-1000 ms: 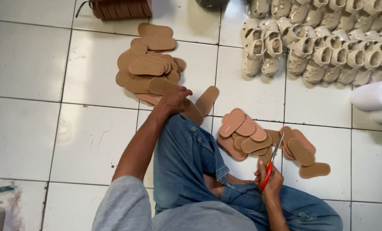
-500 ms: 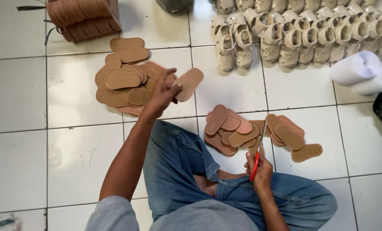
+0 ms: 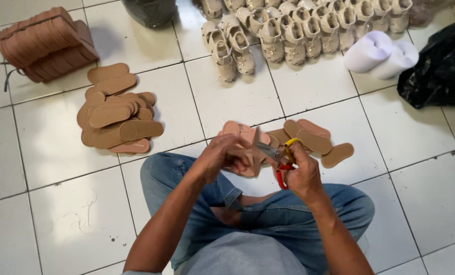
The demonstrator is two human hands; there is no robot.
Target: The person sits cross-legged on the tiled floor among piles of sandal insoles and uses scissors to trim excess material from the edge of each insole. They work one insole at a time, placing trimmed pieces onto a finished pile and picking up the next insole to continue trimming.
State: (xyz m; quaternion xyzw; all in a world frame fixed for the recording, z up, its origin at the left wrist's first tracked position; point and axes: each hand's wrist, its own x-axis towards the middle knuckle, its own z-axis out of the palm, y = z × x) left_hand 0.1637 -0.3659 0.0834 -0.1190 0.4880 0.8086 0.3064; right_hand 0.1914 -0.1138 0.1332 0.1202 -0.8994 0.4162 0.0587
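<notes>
Over the lap, left hand (image 3: 222, 155) apparently pinching insole (image 3: 250, 160), right hand (image 3: 296, 173) holding scissors (image 3: 276, 153)

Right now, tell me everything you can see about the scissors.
The scissors have grey metal blades and looped handles, one yellow, one red. The right hand grips the handles, fingers through the loops. The blades point left toward the pinkish insole held in the left hand, above the lap. Whether they touch it is unclear.

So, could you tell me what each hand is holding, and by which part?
The right hand holds scissors by their yellow and red handles. The left hand grips a tan insole; exactly where is hidden.
</notes>
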